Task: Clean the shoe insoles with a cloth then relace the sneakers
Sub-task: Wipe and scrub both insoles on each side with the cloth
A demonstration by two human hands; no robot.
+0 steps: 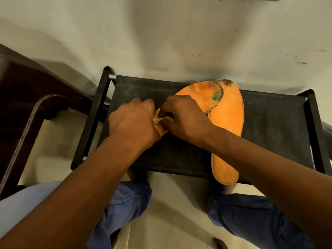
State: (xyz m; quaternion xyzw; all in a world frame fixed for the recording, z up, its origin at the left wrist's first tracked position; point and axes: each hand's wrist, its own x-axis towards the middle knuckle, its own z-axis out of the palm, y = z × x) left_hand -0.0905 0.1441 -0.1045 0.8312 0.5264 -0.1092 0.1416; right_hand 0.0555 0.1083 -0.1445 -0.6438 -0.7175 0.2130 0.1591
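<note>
- I'm pinning the upper insole (199, 97), crossed over the second insole (228, 123) on the black stool (269, 126); my left hand (133, 121) is gripping its heel end.
- My right hand (183, 117) is pinching a pale cloth (162, 119), fingers curled.
- It's looking light and floppy, so I'm judging the heel the best hold.

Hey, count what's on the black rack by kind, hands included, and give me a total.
Orange insoles: 2
Cloth: 1
Hands: 2, left hand, right hand
Total: 5, all on the black rack
</note>
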